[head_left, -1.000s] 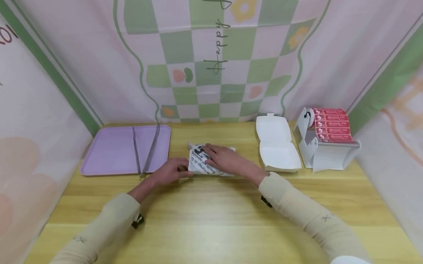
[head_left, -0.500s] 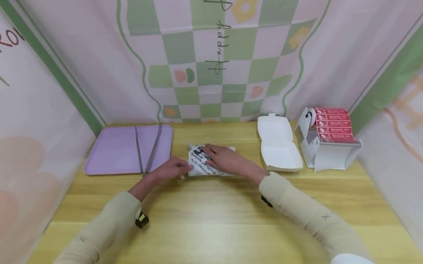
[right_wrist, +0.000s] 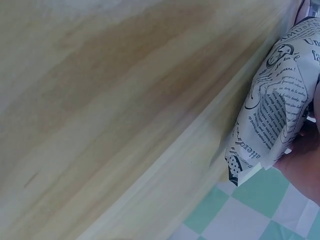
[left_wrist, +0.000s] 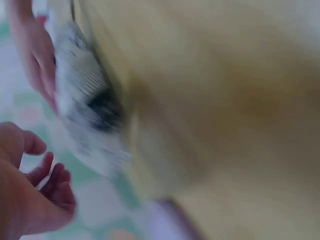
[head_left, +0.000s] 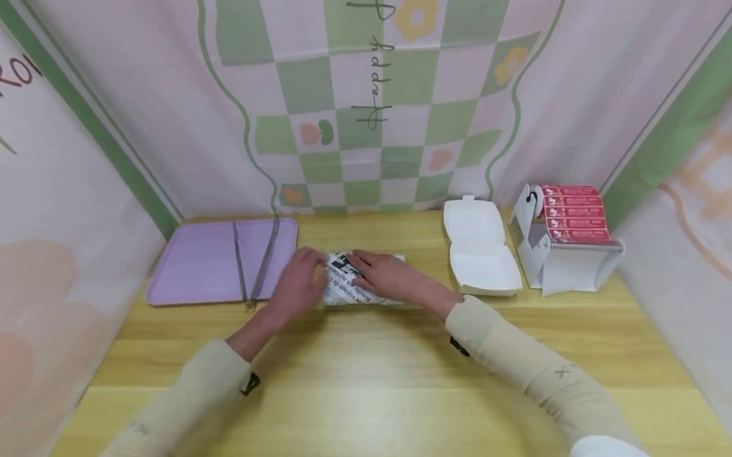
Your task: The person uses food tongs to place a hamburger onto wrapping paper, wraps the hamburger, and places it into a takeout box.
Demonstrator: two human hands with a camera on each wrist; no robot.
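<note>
A flat package wrapped in newsprint-patterned paper (head_left: 342, 287) lies mid-table in the head view; what is inside is hidden. Across its top rests my right hand (head_left: 390, 275), fingers stretched toward the package's left end. In the right wrist view, the printed wrapping (right_wrist: 275, 105) bulges beside that hand, its pointed corner sticking out. My left hand (head_left: 297, 286) is at the package's left end, blurred. From the left wrist, the same hand (left_wrist: 35, 195) shows loosely bent fingers with nothing in them, a gap separating it from the paper (left_wrist: 87, 87).
Metal tongs (head_left: 240, 261) lie across a lilac tray (head_left: 186, 266) at the left. To the right, a white clamshell box (head_left: 477, 236) stands with its lid laid back. Beside it is a white dispenser (head_left: 576, 266) holding a roll of red labels (head_left: 575, 212). A patterned curtain hangs behind.
My left hand touched the package's lower left corner half a second ago; it has since lifted and moved up along that end. The right hand stays on top.
</note>
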